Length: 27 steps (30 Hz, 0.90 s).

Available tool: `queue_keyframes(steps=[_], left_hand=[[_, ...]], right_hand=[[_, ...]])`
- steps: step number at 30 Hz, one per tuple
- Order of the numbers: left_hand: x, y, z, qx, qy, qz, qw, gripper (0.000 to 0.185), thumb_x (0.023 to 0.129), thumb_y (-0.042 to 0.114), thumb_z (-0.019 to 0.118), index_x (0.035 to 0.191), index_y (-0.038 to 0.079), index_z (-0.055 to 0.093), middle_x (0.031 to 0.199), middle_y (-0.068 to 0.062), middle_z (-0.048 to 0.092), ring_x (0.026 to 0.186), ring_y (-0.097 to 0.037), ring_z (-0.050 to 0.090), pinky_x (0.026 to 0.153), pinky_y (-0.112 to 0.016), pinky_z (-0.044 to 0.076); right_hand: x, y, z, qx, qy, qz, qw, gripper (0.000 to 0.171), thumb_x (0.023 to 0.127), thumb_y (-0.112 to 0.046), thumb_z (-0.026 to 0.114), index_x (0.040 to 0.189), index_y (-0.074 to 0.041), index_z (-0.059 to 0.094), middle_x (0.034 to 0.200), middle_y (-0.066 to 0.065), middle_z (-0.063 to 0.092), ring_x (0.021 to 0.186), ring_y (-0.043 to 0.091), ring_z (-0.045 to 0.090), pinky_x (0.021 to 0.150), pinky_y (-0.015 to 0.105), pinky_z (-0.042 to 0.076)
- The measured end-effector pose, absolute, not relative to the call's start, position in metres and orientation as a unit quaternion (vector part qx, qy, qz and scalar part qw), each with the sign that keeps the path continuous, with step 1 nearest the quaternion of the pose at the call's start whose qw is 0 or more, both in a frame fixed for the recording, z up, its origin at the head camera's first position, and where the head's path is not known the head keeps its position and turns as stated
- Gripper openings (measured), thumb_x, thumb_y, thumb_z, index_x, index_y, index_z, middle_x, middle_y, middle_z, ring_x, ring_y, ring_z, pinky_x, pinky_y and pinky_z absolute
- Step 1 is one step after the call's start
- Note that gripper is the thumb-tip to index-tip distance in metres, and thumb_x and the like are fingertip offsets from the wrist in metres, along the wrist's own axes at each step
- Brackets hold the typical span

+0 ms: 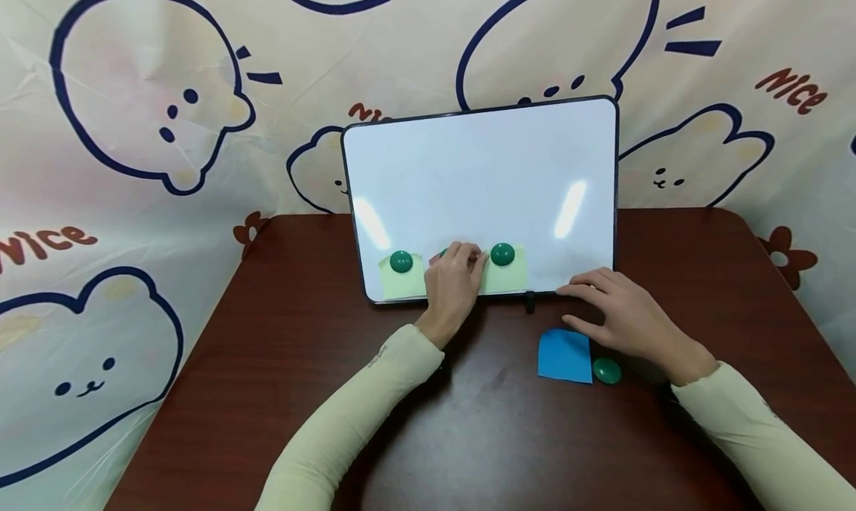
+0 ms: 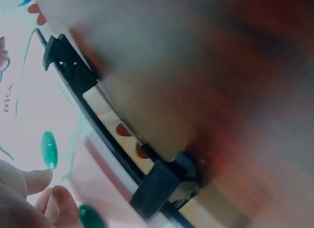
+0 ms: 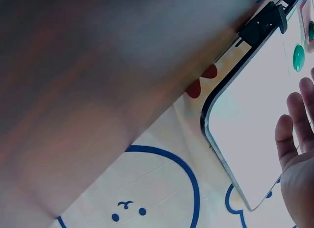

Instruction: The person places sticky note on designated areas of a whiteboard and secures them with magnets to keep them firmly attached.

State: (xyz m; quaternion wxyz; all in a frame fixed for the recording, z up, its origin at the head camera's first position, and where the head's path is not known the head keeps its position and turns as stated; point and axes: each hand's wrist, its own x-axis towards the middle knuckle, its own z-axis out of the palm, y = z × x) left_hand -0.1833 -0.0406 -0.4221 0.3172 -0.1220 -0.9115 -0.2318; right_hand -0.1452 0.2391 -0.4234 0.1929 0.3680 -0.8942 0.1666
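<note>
A whiteboard (image 1: 481,169) leans upright at the back of the table. Two pale green paper notes (image 1: 511,277) lie against its lower part, each beneath a round green magnet (image 1: 503,254). Between them, my left hand (image 1: 453,281) has bent fingers at a pink note (image 2: 105,181), mostly hidden in the head view. Beside those fingers shows another green magnet (image 2: 91,215); whether they pinch the note's edge is unclear. My right hand (image 1: 622,314), fingers spread, hovers by the board's lower right edge. Below it, a blue note (image 1: 565,356) and a green magnet (image 1: 607,370) lie on the table.
Black clip-like supports (image 2: 157,189) sit along the board's lower edge. The brown wooden table (image 1: 495,444) extends toward me. A patterned cloth (image 1: 147,229) with bear drawings hangs behind and beside it.
</note>
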Motion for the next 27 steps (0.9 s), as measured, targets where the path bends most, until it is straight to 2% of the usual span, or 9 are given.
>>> queue_keyframes(steps=[3, 5, 11, 14, 23, 27], left_hand=[[-0.176, -0.038, -0.421, -0.135, -0.909, -0.240, 0.312, 0.015, 0.093, 0.027, 0.072, 0.092, 0.012, 0.073, 0.088, -0.001, 0.072, 0.075, -0.012, 0.070, 0.062, -0.028, 0.055], [-0.168, -0.034, -0.421, -0.158, -0.912, -0.259, 0.277, 0.015, 0.093, 0.028, 0.072, 0.092, 0.013, 0.073, 0.087, 0.000, 0.071, 0.075, -0.011, 0.069, 0.061, -0.025, 0.053], [-0.139, -0.016, -0.415, -0.210, -0.925, -0.313, 0.051, 0.018, 0.093, 0.036, 0.071, 0.095, 0.018, 0.074, 0.086, 0.007, 0.071, 0.075, -0.003, 0.062, 0.064, -0.015, 0.046], [-0.132, -0.007, -0.413, -0.214, -0.935, -0.281, -0.016, 0.020, 0.092, 0.040, 0.071, 0.099, 0.021, 0.073, 0.088, 0.010, 0.070, 0.076, -0.001, 0.061, 0.065, -0.015, 0.046], [-0.133, 0.008, -0.417, -0.236, -0.941, -0.225, -0.088, 0.027, 0.092, 0.039, 0.071, 0.112, 0.021, 0.072, 0.096, 0.007, 0.071, 0.081, -0.003, 0.062, 0.064, -0.017, 0.047], [-0.134, 0.010, -0.416, -0.241, -0.939, -0.224, -0.097, 0.026, 0.092, 0.038, 0.071, 0.112, 0.021, 0.072, 0.095, 0.007, 0.072, 0.078, -0.002, 0.061, 0.061, -0.016, 0.046]], right_hand=[[-0.141, 0.244, -0.424, 0.359, -0.902, 0.172, 0.165, 0.048, 0.073, -0.029, 0.087, 0.117, -0.018, 0.072, 0.112, 0.003, 0.068, 0.101, 0.019, 0.060, 0.083, 0.045, 0.055], [-0.138, 0.248, -0.424, 0.355, -0.907, 0.171, 0.147, 0.047, 0.073, -0.029, 0.087, 0.116, -0.020, 0.072, 0.111, 0.000, 0.069, 0.100, 0.017, 0.060, 0.082, 0.045, 0.056], [-0.131, 0.260, -0.427, 0.371, -0.908, 0.153, 0.116, 0.045, 0.071, -0.034, 0.088, 0.112, -0.022, 0.073, 0.109, -0.006, 0.069, 0.100, 0.010, 0.058, 0.083, 0.041, 0.055], [-0.128, 0.263, -0.428, 0.385, -0.906, 0.144, 0.099, 0.043, 0.073, -0.037, 0.087, 0.112, -0.024, 0.073, 0.110, -0.010, 0.068, 0.103, 0.008, 0.058, 0.086, 0.040, 0.054], [-0.116, 0.274, -0.432, 0.387, -0.911, 0.130, 0.057, 0.041, 0.077, -0.046, 0.083, 0.111, -0.028, 0.072, 0.107, -0.018, 0.066, 0.097, 0.002, 0.057, 0.082, 0.036, 0.055], [-0.112, 0.281, -0.434, 0.388, -0.910, 0.141, 0.039, 0.037, 0.079, -0.048, 0.081, 0.111, -0.034, 0.071, 0.107, -0.024, 0.063, 0.095, -0.003, 0.056, 0.080, 0.033, 0.054]])
